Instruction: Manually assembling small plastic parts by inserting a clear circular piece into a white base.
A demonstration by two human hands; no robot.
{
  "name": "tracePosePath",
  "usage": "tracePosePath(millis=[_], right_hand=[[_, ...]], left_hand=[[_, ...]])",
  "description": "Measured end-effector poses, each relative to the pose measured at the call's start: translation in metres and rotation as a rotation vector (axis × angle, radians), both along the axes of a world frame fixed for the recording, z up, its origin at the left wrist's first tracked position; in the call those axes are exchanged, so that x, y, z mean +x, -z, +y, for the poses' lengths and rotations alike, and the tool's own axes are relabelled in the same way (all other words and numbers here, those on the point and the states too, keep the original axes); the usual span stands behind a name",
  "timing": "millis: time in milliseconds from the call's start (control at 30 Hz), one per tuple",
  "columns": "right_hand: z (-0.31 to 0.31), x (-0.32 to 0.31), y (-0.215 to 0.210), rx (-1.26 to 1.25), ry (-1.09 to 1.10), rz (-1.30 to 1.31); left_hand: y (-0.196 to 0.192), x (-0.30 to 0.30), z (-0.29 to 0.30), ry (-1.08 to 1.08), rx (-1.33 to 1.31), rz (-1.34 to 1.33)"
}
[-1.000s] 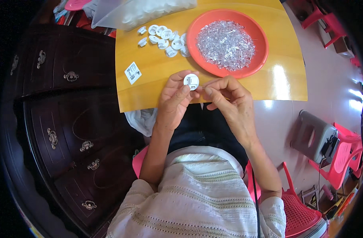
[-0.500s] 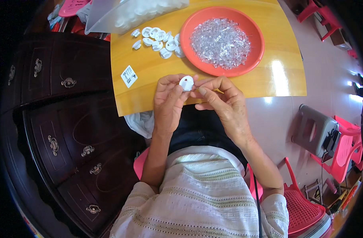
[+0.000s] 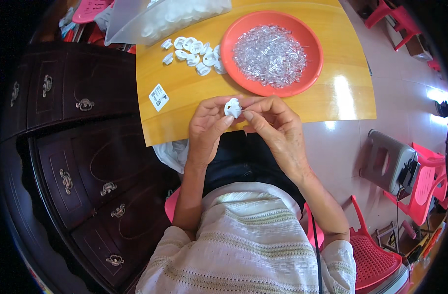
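Head view: we hold one white, round plastic fitting with a dark hole (image 3: 232,108) between the thumb and fingers of the left hand (image 3: 204,130). The left grasp is closed on its edge; the thumb tip lies just below it.

To the right of the fitting, the right hand (image 3: 279,126) pinches a slim, clear, rod-like piece (image 3: 242,111) between thumb and forefinger. Governing relation: the fitting lies directly left of our right fingertips, and the rod's long axis runs roughly sideways between them. Both hands are about equally near. We cannot tell whether the rod's tip touches or enters the fitting; the fingers hide it.

Beyond the fingertips, on the yellow, glossy tabletop (image 3: 341,105), stands a red-orange, round plastic basin (image 3: 315,73) of small clear plastic pieces (image 3: 270,56). Farther out from the left fingers lie loose white round fittings (image 3: 203,69).
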State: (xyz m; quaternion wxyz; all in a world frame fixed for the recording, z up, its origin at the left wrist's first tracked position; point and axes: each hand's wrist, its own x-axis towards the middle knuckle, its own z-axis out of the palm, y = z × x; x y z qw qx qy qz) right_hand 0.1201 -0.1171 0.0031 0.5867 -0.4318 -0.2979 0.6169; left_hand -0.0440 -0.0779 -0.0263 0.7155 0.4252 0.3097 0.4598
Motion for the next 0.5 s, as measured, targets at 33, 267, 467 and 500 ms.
tracePosePath(millis=[33,267,467,500], right_hand=[[0.0,-0.001,0.001,0.013,0.017,0.016],[0.001,-0.001,0.006,0.053,0.07,-0.137],[0.001,0.0,0.003,0.015,0.052,-0.088],[0.001,0.0,0.003,0.016,0.053,-0.088]], left_hand=[[0.0,0.0,0.0,-0.008,0.016,0.012],[0.002,0.008,-0.002,-0.096,0.044,0.01],[-0.001,0.012,-0.003,-0.087,0.059,0.022],[-0.001,0.012,-0.002,-0.075,0.082,0.016]])
